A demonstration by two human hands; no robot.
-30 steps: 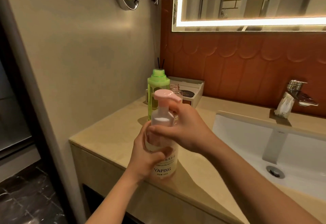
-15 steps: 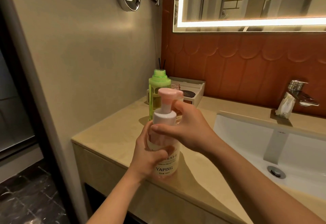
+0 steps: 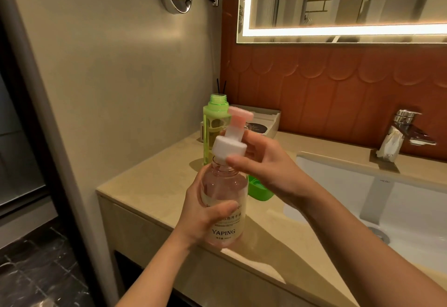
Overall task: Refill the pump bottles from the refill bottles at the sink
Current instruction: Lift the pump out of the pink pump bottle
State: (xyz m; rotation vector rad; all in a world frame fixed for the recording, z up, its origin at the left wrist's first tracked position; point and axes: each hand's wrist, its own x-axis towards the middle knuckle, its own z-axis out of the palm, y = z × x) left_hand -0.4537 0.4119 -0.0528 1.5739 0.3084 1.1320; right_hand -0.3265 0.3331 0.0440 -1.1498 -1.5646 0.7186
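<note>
**Pump Removal**

Head view. Held over near counter (image 3: 150, 181) edge: pump bottle (image 3: 223, 210), left hand (image 3: 203, 214) fingers wrapped round. Pinched by right hand (image 3: 268, 164) fingertips: pump head (image 3: 229, 142), tilted above neck. Best lifted straight, bottle kept upright.

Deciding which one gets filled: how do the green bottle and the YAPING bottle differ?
The green bottle stands on the counter; the YAPING bottle is gripped by the left hand. The green bottle is green-tinted; the YAPING bottle is pinkish-clear with a printed label. Both are translucent and upright.
</note>
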